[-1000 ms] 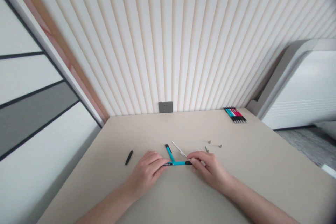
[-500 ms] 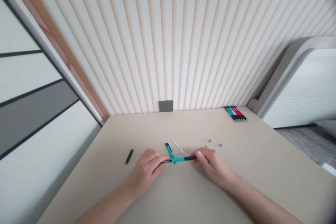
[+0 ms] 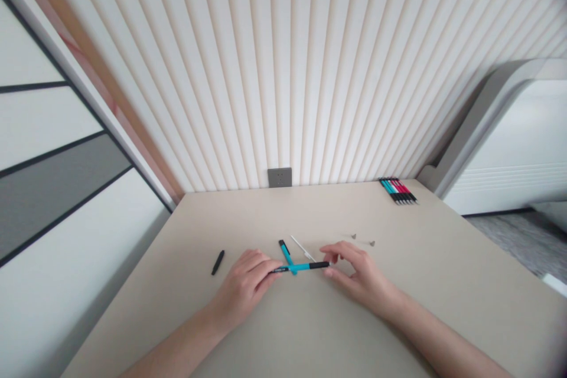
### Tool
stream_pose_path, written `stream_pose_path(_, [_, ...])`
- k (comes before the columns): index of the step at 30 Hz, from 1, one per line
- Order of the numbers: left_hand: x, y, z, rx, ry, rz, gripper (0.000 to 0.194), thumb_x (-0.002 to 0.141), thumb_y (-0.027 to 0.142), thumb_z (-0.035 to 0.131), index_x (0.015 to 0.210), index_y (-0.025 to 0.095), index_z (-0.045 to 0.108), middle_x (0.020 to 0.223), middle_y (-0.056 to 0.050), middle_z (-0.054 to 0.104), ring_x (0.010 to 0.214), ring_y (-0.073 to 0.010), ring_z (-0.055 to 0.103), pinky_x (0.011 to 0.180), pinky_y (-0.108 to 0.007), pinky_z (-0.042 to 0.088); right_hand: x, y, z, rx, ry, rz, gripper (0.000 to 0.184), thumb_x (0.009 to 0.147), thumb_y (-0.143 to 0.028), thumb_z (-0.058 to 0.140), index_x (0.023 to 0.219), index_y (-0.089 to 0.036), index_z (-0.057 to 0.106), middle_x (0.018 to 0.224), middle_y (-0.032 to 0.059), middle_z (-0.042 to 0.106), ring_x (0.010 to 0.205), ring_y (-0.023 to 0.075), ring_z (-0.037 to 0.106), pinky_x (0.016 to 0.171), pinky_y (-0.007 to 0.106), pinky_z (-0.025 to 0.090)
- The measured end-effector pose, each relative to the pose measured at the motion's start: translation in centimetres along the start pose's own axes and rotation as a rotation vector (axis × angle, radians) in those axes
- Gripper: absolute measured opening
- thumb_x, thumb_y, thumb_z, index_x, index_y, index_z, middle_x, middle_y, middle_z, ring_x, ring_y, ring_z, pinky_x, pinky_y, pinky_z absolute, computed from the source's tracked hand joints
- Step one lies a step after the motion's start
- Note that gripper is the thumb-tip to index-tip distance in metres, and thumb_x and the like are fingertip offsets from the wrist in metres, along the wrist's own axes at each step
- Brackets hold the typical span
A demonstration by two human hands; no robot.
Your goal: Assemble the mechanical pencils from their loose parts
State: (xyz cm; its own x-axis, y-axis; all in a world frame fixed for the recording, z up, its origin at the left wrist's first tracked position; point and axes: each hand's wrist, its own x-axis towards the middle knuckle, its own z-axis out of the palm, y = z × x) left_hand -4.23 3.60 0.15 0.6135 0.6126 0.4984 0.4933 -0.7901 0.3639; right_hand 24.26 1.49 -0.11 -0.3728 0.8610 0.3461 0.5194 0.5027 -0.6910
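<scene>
My left hand (image 3: 251,279) pinches the clip end of a turquoise pen (image 3: 303,267) with a black grip, held level and pointing right. At the pen's tip, my right hand (image 3: 354,266) has its thumb and fingers apart, close around the end; whether a fingertip touches it I cannot tell. Behind the held pen, and partly crossed by it, lies a turquoise pen barrel (image 3: 286,253) with a black end. A thin white refill (image 3: 302,246) lies just behind the pen. Off to the left rests a black pen grip (image 3: 218,262).
Small metallic pieces (image 3: 372,243) lie on the table beyond my right hand. A row of several pens (image 3: 397,191), turquoise, white and red, sits at the back right of the beige table (image 3: 248,218). A dark socket (image 3: 280,177) is on the ribbed wall behind.
My right hand has loosened from the black grip, its fingers spreading apart at the pen's tip. My left hand keeps its hold, almost unmoved.
</scene>
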Motion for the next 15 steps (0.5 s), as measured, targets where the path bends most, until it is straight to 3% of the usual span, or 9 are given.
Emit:
stream_pose_path(3, [-0.05,-0.04,0.02,-0.017,0.009,0.013,0.013,0.095,0.019,0.056,0.107,0.019,0.062,0.085,-0.004,0.065,0.078,-0.0173,0.057,0.075,-0.03,0.046,-0.07,-0.02,0.16,-0.024,-0.01,-0.05,0.022,0.096,-0.037,0.051,0.101,-0.021,0.065,0.087,0.0074,0.067,0.083,0.0199,0.06,0.077,0.033,0.047])
stream_pose_path(6, [-0.11,-0.05,0.08,-0.015,0.013,0.042,0.014,0.094,0.018,0.058,0.107,0.019,0.062,0.085,-0.004,0.065,0.079,-0.0173,0.057,0.076,-0.03,0.045,-0.05,-0.18,0.52,-0.048,-0.039,-0.015,0.041,0.101,-0.033,0.038,0.072,-0.02,0.063,0.066,0.0038,0.061,0.067,0.0169,0.057,0.073,0.033,0.045])
stream_pose_path(8, [-0.11,-0.02,0.08,-0.014,0.011,0.045,0.015,0.093,0.018,0.059,0.108,0.019,0.062,0.086,-0.003,0.066,0.079,-0.017,0.057,0.077,-0.031,0.045,-0.04,-0.24,0.54,-0.044,-0.056,0.025,0.047,0.103,-0.032,0.033,0.065,-0.02,0.06,0.061,0.0024,0.058,0.063,0.0156,0.056,0.072,0.032,0.044])
stream_pose_path(12, [-0.07,0.0,-0.03,-0.016,0.006,0.003,0.014,0.094,0.017,0.058,0.107,0.019,0.062,0.085,-0.003,0.064,0.079,-0.0167,0.056,0.075,-0.03,0.045,-0.08,-0.08,0.03,0.002,-0.025,0.005,0.022,0.096,-0.035,0.051,0.108,-0.021,0.063,0.089,0.0064,0.066,0.084,0.0189,0.06,0.079,0.032,0.046])
stream_pose_path(15, [-0.12,-0.1,-0.03,-0.022,0.001,-0.005,0.015,0.094,0.016,0.058,0.108,0.019,0.062,0.085,-0.003,0.064,0.079,-0.0166,0.055,0.076,-0.03,0.044,-0.13,0.07,-0.1,0.001,-0.018,-0.05,0.02,0.095,-0.032,0.056,0.11,-0.022,0.062,0.093,0.0062,0.066,0.087,0.0196,0.059,0.08,0.033,0.045])
